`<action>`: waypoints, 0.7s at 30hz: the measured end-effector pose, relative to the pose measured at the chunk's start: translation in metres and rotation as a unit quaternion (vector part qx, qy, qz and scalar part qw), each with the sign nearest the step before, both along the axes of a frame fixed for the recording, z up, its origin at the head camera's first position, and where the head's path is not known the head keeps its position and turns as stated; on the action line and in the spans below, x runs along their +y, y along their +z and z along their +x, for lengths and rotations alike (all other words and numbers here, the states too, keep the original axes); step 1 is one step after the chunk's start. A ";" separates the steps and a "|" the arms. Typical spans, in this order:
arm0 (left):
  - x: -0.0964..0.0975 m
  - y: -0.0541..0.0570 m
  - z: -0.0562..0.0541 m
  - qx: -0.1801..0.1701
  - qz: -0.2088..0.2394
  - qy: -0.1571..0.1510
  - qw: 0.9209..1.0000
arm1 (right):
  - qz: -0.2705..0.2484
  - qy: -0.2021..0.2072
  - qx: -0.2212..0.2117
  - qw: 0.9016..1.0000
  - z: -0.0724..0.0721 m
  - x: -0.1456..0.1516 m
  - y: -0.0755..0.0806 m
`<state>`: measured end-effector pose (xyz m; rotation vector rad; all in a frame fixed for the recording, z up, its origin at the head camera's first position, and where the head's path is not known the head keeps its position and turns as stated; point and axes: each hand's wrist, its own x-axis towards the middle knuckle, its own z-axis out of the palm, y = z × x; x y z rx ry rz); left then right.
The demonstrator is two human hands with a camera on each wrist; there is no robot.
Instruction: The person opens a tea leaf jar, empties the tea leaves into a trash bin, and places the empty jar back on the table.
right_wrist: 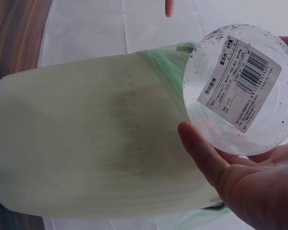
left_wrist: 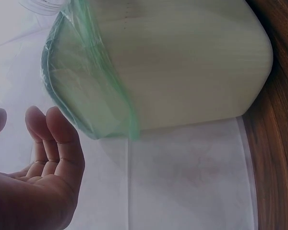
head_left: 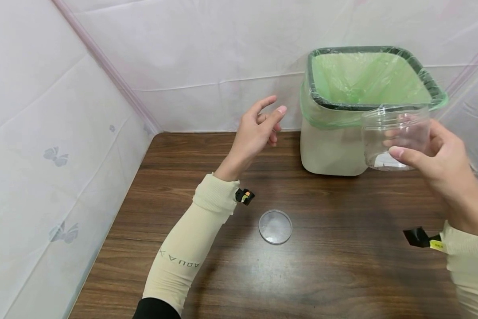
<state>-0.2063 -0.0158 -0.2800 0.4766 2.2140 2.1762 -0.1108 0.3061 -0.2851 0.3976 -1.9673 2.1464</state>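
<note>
A clear plastic jar [head_left: 396, 137] without a lid is gripped by my right hand [head_left: 442, 155], thumb on its near side. It is held up in front of the bin's right part. In the right wrist view the jar's base [right_wrist: 216, 122] faces the camera, with a barcode label [right_wrist: 242, 84] and dark specks on it. My left hand [head_left: 258, 126] hovers left of the bin, fingers loosely bent, nothing in them. The pale trash bin [head_left: 330, 150] has a dark rim and a green bag liner [head_left: 326, 75]. A round clear lid [head_left: 275, 227] lies on the table.
The brown wooden table [head_left: 342, 274] carries the bin at its back right. White sheeting [head_left: 183, 44] hangs behind the table, and more of it stands along the left side.
</note>
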 end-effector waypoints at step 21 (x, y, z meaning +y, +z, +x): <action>-0.004 -0.002 0.002 -0.002 -0.003 0.007 1.000 | -0.002 0.016 -0.007 1.000 0.005 -0.001 -0.015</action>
